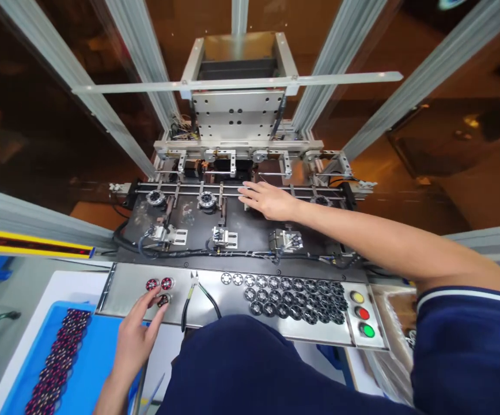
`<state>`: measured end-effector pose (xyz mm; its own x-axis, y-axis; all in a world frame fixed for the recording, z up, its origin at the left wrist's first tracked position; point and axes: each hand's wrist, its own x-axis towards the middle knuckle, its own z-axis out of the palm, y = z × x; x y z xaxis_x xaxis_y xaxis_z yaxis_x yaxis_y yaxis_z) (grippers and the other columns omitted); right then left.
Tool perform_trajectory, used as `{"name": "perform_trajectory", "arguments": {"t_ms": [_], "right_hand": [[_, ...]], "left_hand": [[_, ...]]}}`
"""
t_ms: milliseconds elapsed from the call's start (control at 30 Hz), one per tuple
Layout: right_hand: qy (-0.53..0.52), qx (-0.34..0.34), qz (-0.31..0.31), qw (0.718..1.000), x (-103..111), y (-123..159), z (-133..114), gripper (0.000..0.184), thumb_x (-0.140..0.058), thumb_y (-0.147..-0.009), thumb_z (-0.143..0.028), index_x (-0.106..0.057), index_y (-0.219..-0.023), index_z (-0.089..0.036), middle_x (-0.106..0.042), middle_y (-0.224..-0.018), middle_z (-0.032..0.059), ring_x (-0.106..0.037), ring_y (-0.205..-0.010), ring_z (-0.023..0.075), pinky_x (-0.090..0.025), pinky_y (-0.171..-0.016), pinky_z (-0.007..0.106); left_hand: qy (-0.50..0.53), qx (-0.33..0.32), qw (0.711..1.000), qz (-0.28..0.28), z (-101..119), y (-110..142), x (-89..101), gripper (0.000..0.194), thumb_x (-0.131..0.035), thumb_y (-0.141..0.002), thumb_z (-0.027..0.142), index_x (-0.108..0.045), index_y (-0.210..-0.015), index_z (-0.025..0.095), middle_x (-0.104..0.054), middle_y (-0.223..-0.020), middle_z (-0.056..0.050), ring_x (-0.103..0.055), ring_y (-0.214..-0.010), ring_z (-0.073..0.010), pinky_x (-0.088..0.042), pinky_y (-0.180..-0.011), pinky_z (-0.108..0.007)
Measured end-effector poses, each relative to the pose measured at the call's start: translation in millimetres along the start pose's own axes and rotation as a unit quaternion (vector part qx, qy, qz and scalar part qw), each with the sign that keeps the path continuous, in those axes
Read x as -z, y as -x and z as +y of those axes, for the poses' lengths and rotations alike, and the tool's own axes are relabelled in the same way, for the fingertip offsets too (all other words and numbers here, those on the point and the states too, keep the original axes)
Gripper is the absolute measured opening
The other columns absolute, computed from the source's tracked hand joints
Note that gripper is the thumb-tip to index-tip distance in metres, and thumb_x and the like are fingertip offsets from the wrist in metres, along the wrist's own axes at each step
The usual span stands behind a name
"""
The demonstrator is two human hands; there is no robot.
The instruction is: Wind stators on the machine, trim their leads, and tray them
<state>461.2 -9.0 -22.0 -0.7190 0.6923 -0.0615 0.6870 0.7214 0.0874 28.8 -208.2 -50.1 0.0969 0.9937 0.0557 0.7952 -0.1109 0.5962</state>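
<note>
My left hand [140, 328] is at the left of the metal ledge, its thumb and forefinger closed around a small round motor part [162, 300]. Just beyond the fingertips lie two red-and-black round motor parts [166, 283]. My right hand [271, 200] reaches over the dark machine bed with its fingers stretched out, palm down, above a station near the rails. What lies under the palm is hidden. To its left, silver-and-black round parts [207, 199] sit on two fixtures of the bed.
Cutting pliers [195, 288] lie open on the ledge [120, 288]. Rows of black round parts [288, 297] stand right of them, beside yellow, red and green buttons [363, 313]. A blue tray [94, 346] of red-and-black parts is at left. Metal posts and a crossbar [241, 84] frame the machine.
</note>
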Motion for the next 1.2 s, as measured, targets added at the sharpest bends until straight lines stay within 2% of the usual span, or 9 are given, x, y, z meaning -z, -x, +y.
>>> {"name": "perform_trajectory", "arguments": {"t_ms": [200,433,567,667,733,867,1000,1100,1200], "right_hand": [[-0.045,0.062,0.018,0.997,-7.9,-78.5,-18.2,0.075,-0.049,-0.078,-0.003,-0.041,-0.152,-0.014,-0.041,-0.160,0.0123,-0.030,-0.151,0.0303,-0.038,-0.116,0.052],[-0.077,0.068,0.004,0.995,-24.6,-96.1,-24.7,0.074,-0.045,-0.078,0.000,-0.044,-0.151,-0.014,-0.040,-0.160,0.0122,-0.030,-0.152,0.0314,-0.034,-0.118,0.058],[-0.074,0.073,0.002,0.995,-22.1,-100.7,-25.5,0.068,-0.045,-0.081,0.001,-0.049,-0.147,-0.014,-0.043,-0.157,0.0149,-0.034,-0.150,0.0321,-0.039,-0.115,0.058],[-0.053,0.079,0.002,0.995,-4.6,-103.9,-29.3,0.060,-0.045,-0.084,0.000,-0.052,-0.143,-0.010,-0.043,-0.157,0.0197,-0.036,-0.149,0.0353,-0.044,-0.111,0.058],[-0.041,0.071,0.039,0.996,15.3,-97.2,-36.1,0.062,-0.045,-0.084,0.001,-0.048,-0.146,-0.009,-0.037,-0.160,0.0218,-0.032,-0.151,0.0369,-0.045,-0.110,0.058],[-0.037,0.040,0.177,0.983,59.8,-44.9,-62.3,0.084,-0.047,-0.085,0.001,-0.020,-0.161,-0.019,-0.023,-0.166,0.0170,-0.022,-0.154,0.0365,-0.042,-0.115,0.061],[-0.047,-0.053,0.275,0.959,82.7,45.6,-105.7,0.094,-0.054,-0.086,-0.002,-0.010,-0.163,-0.033,-0.023,-0.167,0.0064,-0.033,-0.151,0.0357,-0.046,-0.114,0.061],[-0.045,-0.180,0.317,0.930,69.9,115.4,-147.4,0.086,-0.057,-0.086,-0.004,-0.025,-0.160,-0.037,-0.045,-0.157,0.0053,-0.055,-0.135,0.0347,-0.055,-0.106,0.058],[-0.013,-0.324,0.361,0.874,27.2,176.7,-187.9,0.079,-0.058,-0.087,-0.006,-0.037,-0.154,-0.041,-0.068,-0.133,0.0067,-0.072,-0.108,0.0350,-0.064,-0.088,0.058]], "left_hand": [[-0.011,0.017,1.000,0.018,-12.0,13.6,4.9,0.043,-0.056,-0.093,0.052,-0.064,-0.123,0.023,-0.074,-0.120,-0.011,-0.074,-0.103,-0.0264,-0.059,-0.089,-0.038],[-0.044,0.048,0.991,0.116,-33.3,16.2,25.2,0.042,-0.058,-0.092,0.050,-0.067,-0.119,0.019,-0.076,-0.112,-0.010,-0.075,-0.087,-0.0248,-0.061,-0.083,-0.037],[-0.111,-0.056,0.979,0.163,-32.4,-56.2,50.2,0.042,-0.049,-0.098,0.042,-0.064,-0.122,0.011,-0.075,-0.110,-0.011,-0.075,-0.090,-0.0241,-0.060,-0.090,-0.040],[-0.153,-0.108,0.978,0.096,-24.1,-136.7,55.7,0.056,-0.026,-0.104,0.039,-0.055,-0.134,0.001,-0.066,-0.130,-0.012,-0.063,-0.125,-0.0280,-0.050,-0.107,-0.043],[-0.166,-0.121,0.977,0.053,-20.8,-184.3,51.0,0.048,-0.038,-0.102,0.035,-0.054,-0.138,0.007,-0.054,-0.149,-0.015,-0.048,-0.141,-0.0291,-0.041,-0.116,-0.044],[-0.183,-0.134,0.973,-0.048,-22.7,-238.9,30.2,0.051,-0.049,-0.098,0.024,-0.046,-0.147,0.010,-0.037,-0.162,-0.015,-0.027,-0.154,-0.0314,-0.029,-0.122,-0.052],[-0.184,-0.129,0.968,-0.107,-27.5,-249.1,10.1,0.056,-0.053,-0.098,0.026,-0.041,-0.151,0.014,-0.029,-0.166,-0.016,-0.021,-0.155,-0.0343,-0.022,-0.122,-0.059],[-0.188,-0.124,0.968,-0.113,-24.9,-248.3,5.0,0.060,-0.061,-0.094,0.023,-0.043,-0.150,0.014,-0.029,-0.165,-0.018,-0.024,-0.154,-0.0362,-0.025,-0.120,-0.062],[-0.196,-0.134,0.967,-0.092,-12.3,-246.8,15.4,0.056,-0.063,-0.092,0.025,-0.050,-0.143,0.007,-0.037,-0.159,-0.024,-0.033,-0.150,-0.0371,-0.032,-0.117,-0.058]]}}
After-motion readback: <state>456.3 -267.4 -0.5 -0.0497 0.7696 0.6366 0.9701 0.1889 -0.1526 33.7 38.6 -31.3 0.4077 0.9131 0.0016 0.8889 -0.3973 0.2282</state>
